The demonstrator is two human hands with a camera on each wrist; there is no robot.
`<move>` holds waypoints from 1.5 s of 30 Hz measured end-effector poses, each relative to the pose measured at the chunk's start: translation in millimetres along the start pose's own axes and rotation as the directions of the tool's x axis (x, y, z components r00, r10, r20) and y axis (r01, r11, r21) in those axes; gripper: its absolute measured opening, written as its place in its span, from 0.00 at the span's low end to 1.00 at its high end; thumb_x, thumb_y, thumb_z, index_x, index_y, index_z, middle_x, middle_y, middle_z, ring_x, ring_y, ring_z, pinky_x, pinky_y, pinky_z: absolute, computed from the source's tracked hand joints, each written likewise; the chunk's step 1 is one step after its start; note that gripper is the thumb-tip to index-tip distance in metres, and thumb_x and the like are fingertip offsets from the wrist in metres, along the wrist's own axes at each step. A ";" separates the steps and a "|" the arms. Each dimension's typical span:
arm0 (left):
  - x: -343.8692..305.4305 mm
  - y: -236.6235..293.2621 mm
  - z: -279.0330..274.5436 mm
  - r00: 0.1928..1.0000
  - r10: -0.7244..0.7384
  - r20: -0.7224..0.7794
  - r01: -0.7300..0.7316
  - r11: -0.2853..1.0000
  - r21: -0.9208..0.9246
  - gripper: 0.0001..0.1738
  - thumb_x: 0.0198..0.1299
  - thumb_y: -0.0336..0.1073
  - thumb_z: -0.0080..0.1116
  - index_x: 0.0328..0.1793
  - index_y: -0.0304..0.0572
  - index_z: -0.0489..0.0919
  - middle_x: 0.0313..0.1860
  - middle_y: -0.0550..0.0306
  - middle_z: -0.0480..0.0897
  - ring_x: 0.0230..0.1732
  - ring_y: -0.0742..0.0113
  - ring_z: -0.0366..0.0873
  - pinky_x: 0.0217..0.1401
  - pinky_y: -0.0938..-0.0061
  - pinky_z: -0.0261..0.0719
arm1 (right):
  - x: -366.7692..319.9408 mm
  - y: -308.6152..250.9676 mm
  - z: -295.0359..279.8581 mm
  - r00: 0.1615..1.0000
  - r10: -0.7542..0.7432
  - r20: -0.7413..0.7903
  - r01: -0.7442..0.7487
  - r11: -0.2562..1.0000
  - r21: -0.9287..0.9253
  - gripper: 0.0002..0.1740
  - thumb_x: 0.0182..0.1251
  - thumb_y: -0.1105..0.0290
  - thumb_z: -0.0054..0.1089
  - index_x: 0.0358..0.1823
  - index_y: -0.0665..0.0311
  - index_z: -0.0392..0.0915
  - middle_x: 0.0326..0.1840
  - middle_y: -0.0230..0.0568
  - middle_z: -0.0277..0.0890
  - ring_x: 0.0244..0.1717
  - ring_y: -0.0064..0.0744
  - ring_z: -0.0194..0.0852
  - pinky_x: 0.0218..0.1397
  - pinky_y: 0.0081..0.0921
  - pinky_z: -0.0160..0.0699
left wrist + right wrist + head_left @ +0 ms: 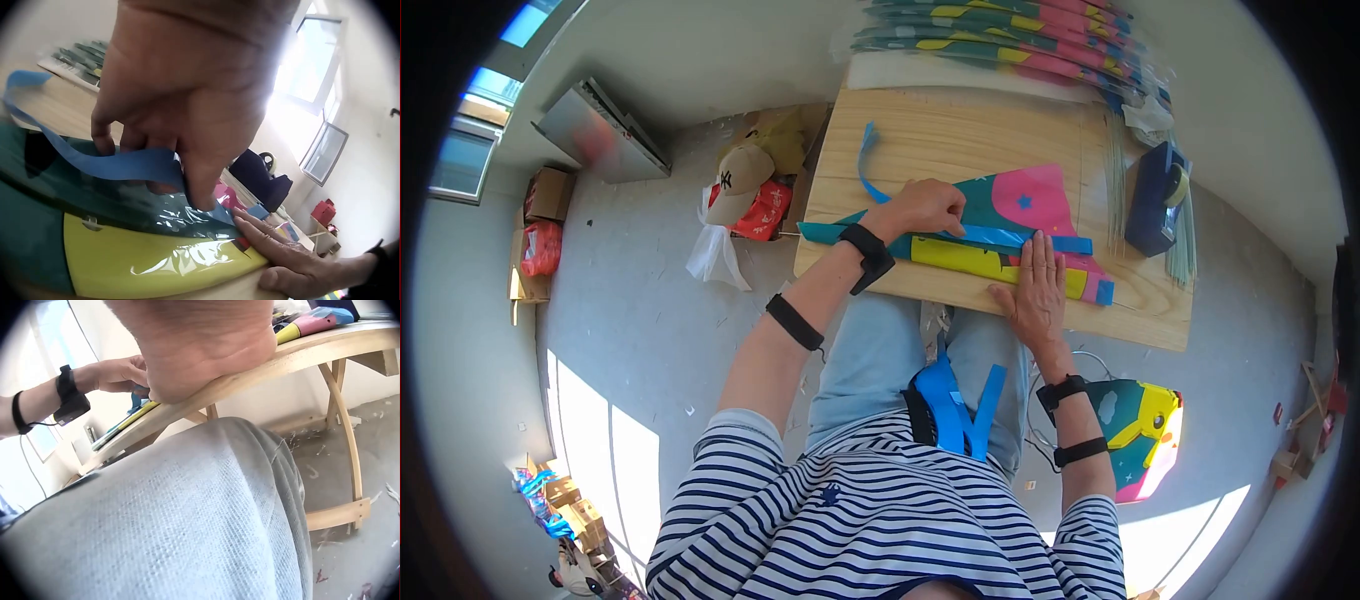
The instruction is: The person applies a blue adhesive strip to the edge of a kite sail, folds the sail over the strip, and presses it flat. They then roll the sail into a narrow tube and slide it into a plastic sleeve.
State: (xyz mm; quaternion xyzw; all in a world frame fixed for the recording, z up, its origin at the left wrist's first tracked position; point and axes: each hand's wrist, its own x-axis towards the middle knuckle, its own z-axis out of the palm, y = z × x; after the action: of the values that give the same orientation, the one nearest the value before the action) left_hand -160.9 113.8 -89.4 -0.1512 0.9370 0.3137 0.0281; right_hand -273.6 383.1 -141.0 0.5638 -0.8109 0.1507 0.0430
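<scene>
A long folded sheet (960, 258) in green, yellow and pink lies across the wooden table, glossy in the left wrist view. A blue strip (1002, 237) runs along it, and its loose tail curls up at the far left. My left hand (920, 208) pinches this blue strip (119, 167) between thumb and curled fingers, just above the sheet. To its right, my right hand (1038, 295) presses on the sheet with straight fingers, their tips at the strip. In the right wrist view the heel of the right hand (200, 359) rests at the table edge.
A navy tape dispenser (1157, 198) stands at the table's right, beside thin sticks (1116, 180). Stacked colourful packs (1000, 40) lie at the back. Blue strips (960, 410) lie on the person's lap. A colourful bundle (1135, 440) is by the right leg, a cap (742, 180) at left.
</scene>
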 end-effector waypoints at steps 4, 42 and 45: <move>-27.9 -39.1 -44.1 0.959 -0.148 0.240 0.180 0.977 -0.113 0.15 0.52 0.43 0.76 0.30 0.40 0.86 0.25 0.57 0.84 0.29 0.67 0.81 0.34 0.68 0.74 | -0.4 -0.7 0.0 1.000 -0.010 0.004 0.010 1.000 0.017 0.53 0.74 0.37 0.54 0.83 0.76 0.56 0.89 0.58 0.48 0.91 0.53 0.38 0.90 0.51 0.33; -138.0 -136.5 -125.5 0.929 -0.362 0.074 0.369 0.906 -0.205 0.07 0.56 0.31 0.71 0.37 0.35 0.86 0.28 0.63 0.82 0.34 0.74 0.76 0.39 0.75 0.73 | -1.6 3.0 4.8 1.000 -0.018 0.008 0.018 0.999 -0.035 0.52 0.75 0.39 0.54 0.85 0.73 0.51 0.90 0.56 0.46 0.91 0.52 0.37 0.90 0.52 0.34; -150.8 -144.5 -122.3 0.903 -0.429 0.035 0.424 0.872 -0.244 0.07 0.57 0.31 0.71 0.38 0.36 0.86 0.29 0.64 0.83 0.34 0.75 0.76 0.40 0.77 0.73 | -1.6 2.7 4.7 1.000 -0.017 0.008 0.017 1.000 -0.024 0.52 0.75 0.39 0.53 0.85 0.72 0.52 0.90 0.56 0.46 0.92 0.52 0.37 0.90 0.51 0.33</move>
State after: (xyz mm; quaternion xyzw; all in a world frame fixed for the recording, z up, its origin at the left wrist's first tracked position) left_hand 31.4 -28.6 -52.9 -0.3596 0.8346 0.4116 0.0681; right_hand -275.0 384.1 -146.4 0.5706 -0.8081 0.1383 0.0477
